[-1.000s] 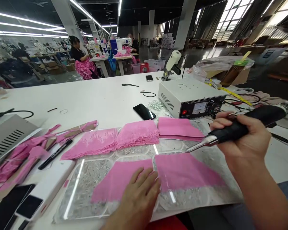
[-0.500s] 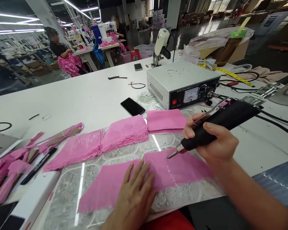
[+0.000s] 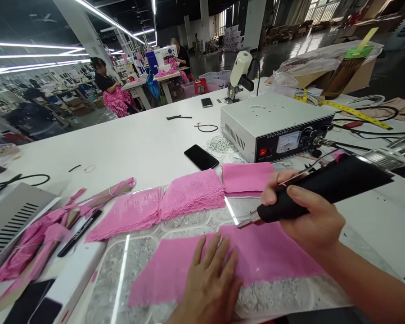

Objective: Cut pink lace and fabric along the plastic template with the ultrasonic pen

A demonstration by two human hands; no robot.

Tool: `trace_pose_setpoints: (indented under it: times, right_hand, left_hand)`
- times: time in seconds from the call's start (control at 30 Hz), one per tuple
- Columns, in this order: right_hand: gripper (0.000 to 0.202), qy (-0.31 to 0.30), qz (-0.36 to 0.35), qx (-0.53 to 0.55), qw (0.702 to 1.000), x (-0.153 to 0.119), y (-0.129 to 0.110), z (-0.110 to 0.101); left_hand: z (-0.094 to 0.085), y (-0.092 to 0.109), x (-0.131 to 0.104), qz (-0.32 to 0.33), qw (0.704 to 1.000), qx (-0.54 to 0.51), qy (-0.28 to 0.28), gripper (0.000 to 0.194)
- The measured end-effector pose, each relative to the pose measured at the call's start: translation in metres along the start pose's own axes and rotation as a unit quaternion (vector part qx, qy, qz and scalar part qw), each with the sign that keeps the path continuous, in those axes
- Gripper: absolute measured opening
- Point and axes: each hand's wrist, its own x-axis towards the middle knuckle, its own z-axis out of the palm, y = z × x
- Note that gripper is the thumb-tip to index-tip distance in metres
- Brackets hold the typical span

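My left hand [image 3: 211, 274] lies flat with fingers spread where two pink fabric pieces meet, the left piece [image 3: 162, 270] and the right piece [image 3: 276, 256]. Wrapped round the black grip of a handheld tool [image 3: 330, 184] is my right hand [image 3: 310, 216]. The tool's metal tip is at the upper edge of the right piece. Under the fabric is a patterned, glossy mat [image 3: 138, 249]. Behind lie stacks of pink lace [image 3: 192, 193] and a folded pink stack [image 3: 246, 177].
A grey control box [image 3: 276, 121] is wired behind the tool. A phone [image 3: 201, 157] lies beside it. At left are pink bundles [image 3: 37, 234], a black marker [image 3: 79, 233] and a vented box [image 3: 16, 220]. A person [image 3: 104, 81] sits farther back.
The camera view has shifted, moving the scene rightward and slightly down. The tool tip has moved from the middle of the right piece to its upper edge. My left hand stays on the fabric.
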Motion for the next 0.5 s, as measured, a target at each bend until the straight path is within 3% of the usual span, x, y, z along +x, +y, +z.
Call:
trace_pose_setpoints:
  times: [0.13,0.5]
  right_hand:
    - [0.007,-0.048,-0.018,-0.012,0.999,-0.003,0.014,0.012]
    - [0.011,-0.065,-0.032,-0.011,0.997,-0.006,0.039,0.017]
  left_hand:
    - [0.003,-0.002,-0.002,-0.004,1.0,0.0,0.0,0.034]
    - [0.015,-0.002,-0.009,-0.023,0.999,-0.007,0.037,0.036]
